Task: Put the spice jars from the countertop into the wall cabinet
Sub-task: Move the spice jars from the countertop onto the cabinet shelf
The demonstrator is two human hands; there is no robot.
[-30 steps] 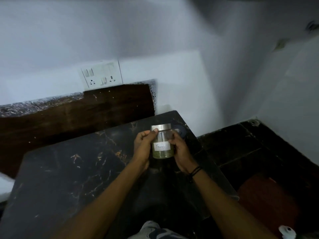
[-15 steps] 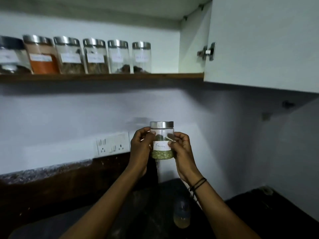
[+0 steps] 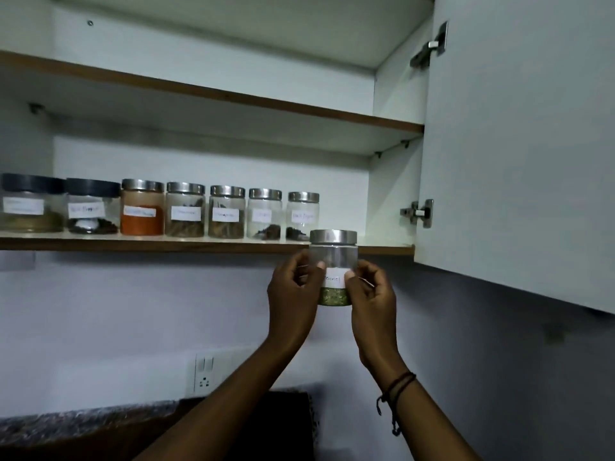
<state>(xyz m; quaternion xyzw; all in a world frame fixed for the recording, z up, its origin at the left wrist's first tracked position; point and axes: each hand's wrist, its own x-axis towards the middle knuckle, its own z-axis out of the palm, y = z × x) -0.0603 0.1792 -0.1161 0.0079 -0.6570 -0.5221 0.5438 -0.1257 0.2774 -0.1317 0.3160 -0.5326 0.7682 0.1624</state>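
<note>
— While both hands are up at lower centre of the frame, what are they gripping?

— One spice jar point(image 3: 333, 267). The left hand point(image 3: 293, 294) curls round its left side, thumb on the glass; the right hand point(image 3: 371, 294) pinches the right side, thumb across the white label point(image 3: 333, 278). Fingers are bent on both, clamped on the jar.

— How does the jar sit?

— Upright, long axis vertical, lid point(image 3: 333, 236) on top. It hangs in front of the lower shelf point(image 3: 166, 243) edge, just right of the row of jars point(image 3: 186, 212) at centre left.

— Materials?

— Clear round glass, brushed metal lid, greenish flakes at the bottom. The shelf has a brown wooden edge; the cabinet door point(image 3: 515, 144) at right is smooth and white, standing open.
</note>
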